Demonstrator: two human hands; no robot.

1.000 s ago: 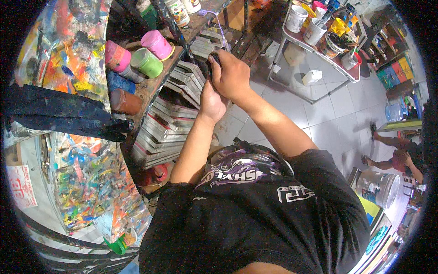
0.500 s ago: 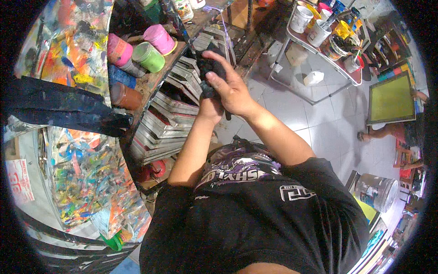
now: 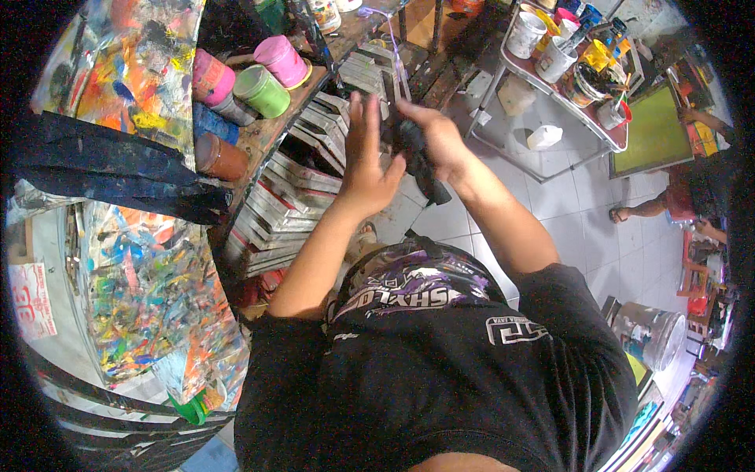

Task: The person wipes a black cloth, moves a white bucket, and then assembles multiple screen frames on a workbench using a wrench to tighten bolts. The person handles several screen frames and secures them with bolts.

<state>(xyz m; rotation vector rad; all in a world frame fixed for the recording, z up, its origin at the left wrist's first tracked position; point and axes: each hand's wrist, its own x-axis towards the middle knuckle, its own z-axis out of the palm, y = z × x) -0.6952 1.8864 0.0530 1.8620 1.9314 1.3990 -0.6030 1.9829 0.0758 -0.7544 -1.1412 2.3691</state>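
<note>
Grasping a black cloth (image 3: 418,153) in the right hand (image 3: 447,149), with one end below the palm. Spreading the left hand (image 3: 366,169) just beside it, with fingers unclenched. Standing near grey frames (image 3: 287,200), with tubs (image 3: 262,92) on a shelf (image 3: 266,138) alongside. Farther right, with pots (image 3: 525,35) on a table (image 3: 565,95); at the far edge, with a yellow-green screen (image 3: 651,130) in a person's hand (image 3: 692,116).

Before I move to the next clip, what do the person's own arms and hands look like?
The left hand and right hand are bare, without gloves. No watch or bracelet shows. Both forearms are uncovered below short black sleeves; the shirt carries white and purple print.
</note>
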